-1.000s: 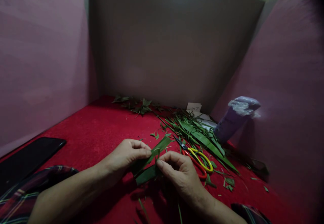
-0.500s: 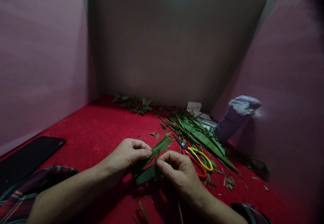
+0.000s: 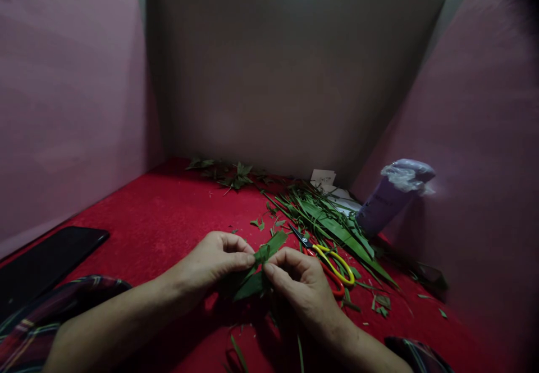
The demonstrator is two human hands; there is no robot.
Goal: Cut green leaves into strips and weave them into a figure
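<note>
On the red table [image 3: 160,215], near its front edge, the left hand [image 3: 213,260] and right hand [image 3: 301,283] both pinch a folded leaf [image 3: 273,245]. They are closer together than a second ago, and the fold is tighter. A phone [image 3: 46,260] lies at the left edge. A leaf pile [image 3: 332,227] and scissors [image 3: 330,263] lie just right of the hands, blocking nothing.

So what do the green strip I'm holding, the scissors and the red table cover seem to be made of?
Green leaf strip: fresh plant leaf, matte; it creases and folds. Yellow-and-red-handled scissors: dark metal blades, glossy handles, probably plastic-coated. Red table cover: soft fabric, perhaps felt, matte and fuzzy-looking.
</note>
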